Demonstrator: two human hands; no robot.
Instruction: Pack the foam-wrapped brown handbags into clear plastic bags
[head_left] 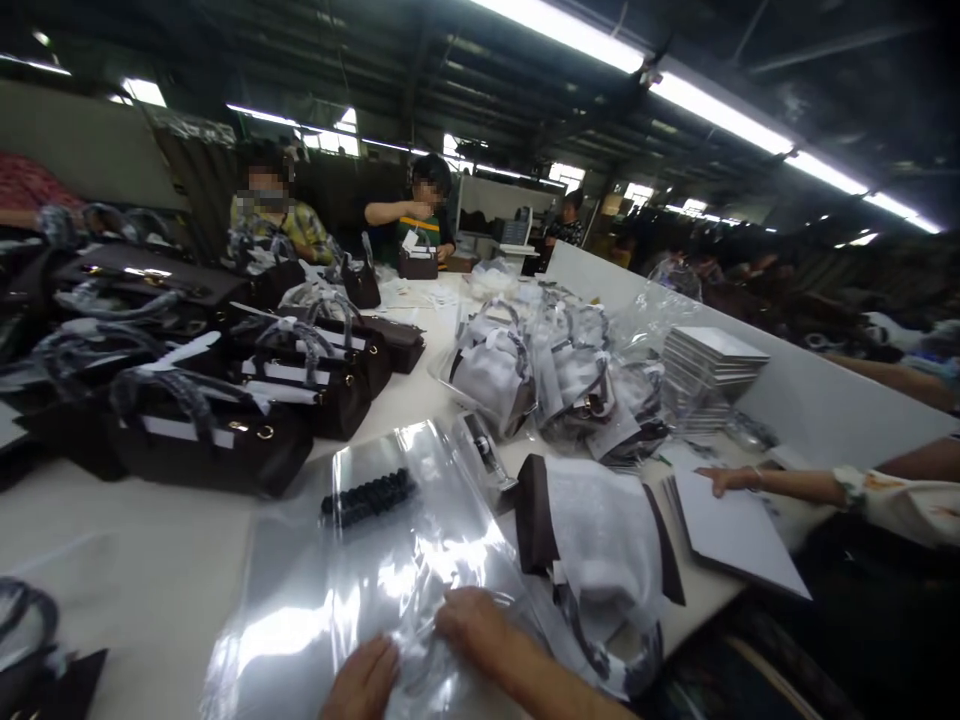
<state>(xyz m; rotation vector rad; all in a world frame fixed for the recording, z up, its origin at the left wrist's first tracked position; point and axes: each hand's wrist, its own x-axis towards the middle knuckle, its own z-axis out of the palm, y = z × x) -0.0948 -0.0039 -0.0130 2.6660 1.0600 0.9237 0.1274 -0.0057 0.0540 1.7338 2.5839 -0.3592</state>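
A stack of clear plastic bags (pixel 285 560) lies on the table before me, shining under the lamps. My left hand (pixel 364 680) is at its near edge, fingers closed on crumpled film. Just to the right, my right hand (pixel 476 630) has curled fingers gripping the same wrinkled plastic bag. A dark ruffled strip (pixel 367 497) rests on the stack, beyond both hands. Beside my right forearm lies a dark handbag (pixel 600 530) wrapped in white sheeting, its covered handle toward me. A small packet with a dark item (pixel 480 450) sits behind it.
Dark handbags (pixel 202 430) with wrapped handles crowd the left side. Bagged handbags (pixel 487 370) stand farther back, near a stack of flat boards (pixel 712 370). At right, a co-worker's hand (pixel 727 480) rests on white boards (pixel 742 540). A white partition (pixel 810 400) runs behind.
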